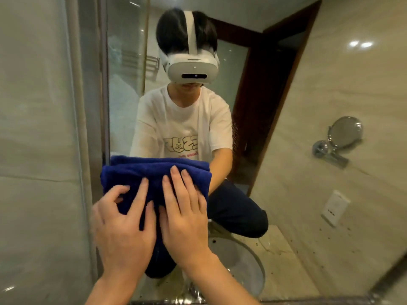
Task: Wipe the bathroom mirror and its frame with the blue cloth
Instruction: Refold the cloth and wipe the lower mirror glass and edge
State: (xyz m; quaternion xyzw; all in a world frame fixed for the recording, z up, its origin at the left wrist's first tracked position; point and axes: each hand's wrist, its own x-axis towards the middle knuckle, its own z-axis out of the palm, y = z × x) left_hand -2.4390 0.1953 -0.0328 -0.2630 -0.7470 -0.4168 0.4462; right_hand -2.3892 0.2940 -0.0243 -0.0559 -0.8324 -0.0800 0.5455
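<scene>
Pressing a folded blue cloth (154, 179) flat against the mirror (253, 89), left hand (123, 225) and right hand (185, 214) lie side by side, fingers straight and spread

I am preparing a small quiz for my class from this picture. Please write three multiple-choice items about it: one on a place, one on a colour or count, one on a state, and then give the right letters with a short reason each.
1. Where is the folded blue terry cloth?
A. in the sink
B. flat against the large wall mirror
C. hung on the rack

2. How many hands lie on the cloth?
A. none
B. one
C. two

3. How do the right hand fingers lie?
A. nearly straight, flat on the cloth
B. in a fist
C. pinching a bottle

Answers:
1 B, the cloth covers the lower part of the glass, beside the frame's left edge.
2 C, the left hand and the right hand both press it.
3 A, the fingers reach up over the cloth, uncurled.
</scene>
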